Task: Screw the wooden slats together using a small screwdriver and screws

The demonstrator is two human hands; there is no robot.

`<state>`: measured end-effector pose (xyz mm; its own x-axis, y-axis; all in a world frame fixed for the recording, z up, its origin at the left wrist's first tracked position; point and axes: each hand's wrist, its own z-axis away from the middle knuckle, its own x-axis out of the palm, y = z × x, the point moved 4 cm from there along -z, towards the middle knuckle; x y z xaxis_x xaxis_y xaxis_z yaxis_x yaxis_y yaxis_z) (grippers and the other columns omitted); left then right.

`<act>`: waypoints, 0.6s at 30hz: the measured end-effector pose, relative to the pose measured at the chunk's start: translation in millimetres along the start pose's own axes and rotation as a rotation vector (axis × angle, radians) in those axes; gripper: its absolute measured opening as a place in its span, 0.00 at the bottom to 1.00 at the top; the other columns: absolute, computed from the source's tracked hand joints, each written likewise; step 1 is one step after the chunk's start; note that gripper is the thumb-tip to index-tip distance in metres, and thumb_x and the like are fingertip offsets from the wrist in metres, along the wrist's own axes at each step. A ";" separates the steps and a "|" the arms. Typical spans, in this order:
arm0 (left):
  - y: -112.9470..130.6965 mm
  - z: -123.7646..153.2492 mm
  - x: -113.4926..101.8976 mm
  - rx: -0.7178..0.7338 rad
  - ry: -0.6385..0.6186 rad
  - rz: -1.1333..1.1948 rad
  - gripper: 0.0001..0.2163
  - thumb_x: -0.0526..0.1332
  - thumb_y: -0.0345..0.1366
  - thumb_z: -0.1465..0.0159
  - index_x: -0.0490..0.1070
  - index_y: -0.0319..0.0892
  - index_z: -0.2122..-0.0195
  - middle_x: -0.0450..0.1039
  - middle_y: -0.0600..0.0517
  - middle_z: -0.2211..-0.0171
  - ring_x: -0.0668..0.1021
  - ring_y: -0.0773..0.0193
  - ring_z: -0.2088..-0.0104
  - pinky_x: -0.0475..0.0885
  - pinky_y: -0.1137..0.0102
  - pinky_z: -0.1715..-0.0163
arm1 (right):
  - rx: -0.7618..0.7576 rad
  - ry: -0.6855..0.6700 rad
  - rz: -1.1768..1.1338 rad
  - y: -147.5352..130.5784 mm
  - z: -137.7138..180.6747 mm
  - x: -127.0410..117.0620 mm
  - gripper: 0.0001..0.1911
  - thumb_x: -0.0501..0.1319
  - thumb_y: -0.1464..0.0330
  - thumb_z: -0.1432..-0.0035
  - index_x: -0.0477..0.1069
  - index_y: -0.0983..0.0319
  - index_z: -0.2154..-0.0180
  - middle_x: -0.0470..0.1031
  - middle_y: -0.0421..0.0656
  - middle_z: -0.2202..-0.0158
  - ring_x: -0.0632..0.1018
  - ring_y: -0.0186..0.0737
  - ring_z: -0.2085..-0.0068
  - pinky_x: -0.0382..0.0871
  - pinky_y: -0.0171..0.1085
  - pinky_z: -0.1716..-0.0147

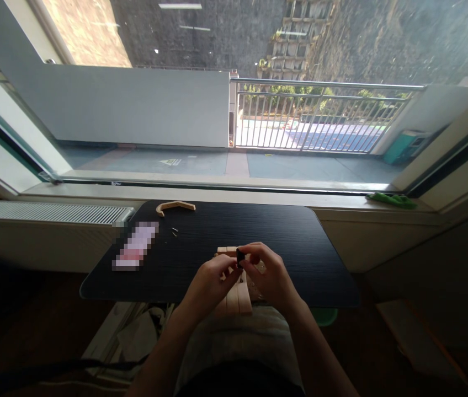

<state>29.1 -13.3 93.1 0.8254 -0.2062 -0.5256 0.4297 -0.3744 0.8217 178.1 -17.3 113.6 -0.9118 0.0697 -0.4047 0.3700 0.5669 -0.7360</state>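
My left hand (213,278) and my right hand (267,273) meet over the near edge of a black table (292,248). Both are closed in a pinch around a small dark piece (240,257) held between their fingertips. Under and between the hands lies a light wooden assembly of slats (239,298), partly hidden by the fingers. A curved wooden part (175,207) rests at the table's far edge. Two small pins or screws (174,231) lie near it.
A blurred pink and white sheet (136,251) lies on the table's left side. Behind the table run a radiator (47,213) and a window sill with a green object (393,199) at the right. A balcony railing (317,113) shows outside.
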 end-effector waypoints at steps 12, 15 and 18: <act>-2.8 -2.6 -1.3 -0.037 0.038 -0.091 0.08 0.61 0.40 0.37 0.75 0.42 0.66 0.75 0.53 0.71 0.74 0.66 0.72 0.67 0.74 0.73 | -0.024 -0.022 0.038 -2.5 -1.5 1.0 0.11 0.61 0.74 0.42 0.72 0.56 0.57 0.74 0.40 0.63 0.73 0.34 0.69 0.68 0.36 0.68; -3.9 -3.5 -1.0 -0.048 0.049 -0.107 0.07 0.61 0.39 0.38 0.75 0.42 0.67 0.75 0.53 0.71 0.75 0.66 0.72 0.67 0.74 0.73 | -0.017 -0.009 0.046 -2.6 -1.8 0.4 0.11 0.62 0.74 0.43 0.72 0.56 0.58 0.73 0.40 0.64 0.73 0.34 0.70 0.68 0.36 0.68; -3.6 -4.0 -1.2 -0.057 0.055 -0.123 0.07 0.61 0.39 0.38 0.75 0.42 0.68 0.75 0.53 0.72 0.75 0.66 0.73 0.66 0.74 0.73 | -0.016 -0.004 0.035 -3.1 -3.1 0.0 0.11 0.63 0.74 0.43 0.73 0.56 0.58 0.73 0.40 0.66 0.73 0.34 0.70 0.68 0.36 0.69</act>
<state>28.0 -8.1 91.6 0.7831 -0.1116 -0.6119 0.5478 -0.3420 0.7635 176.4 -16.5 117.5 -0.8976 0.0864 -0.4322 0.3987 0.5774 -0.7125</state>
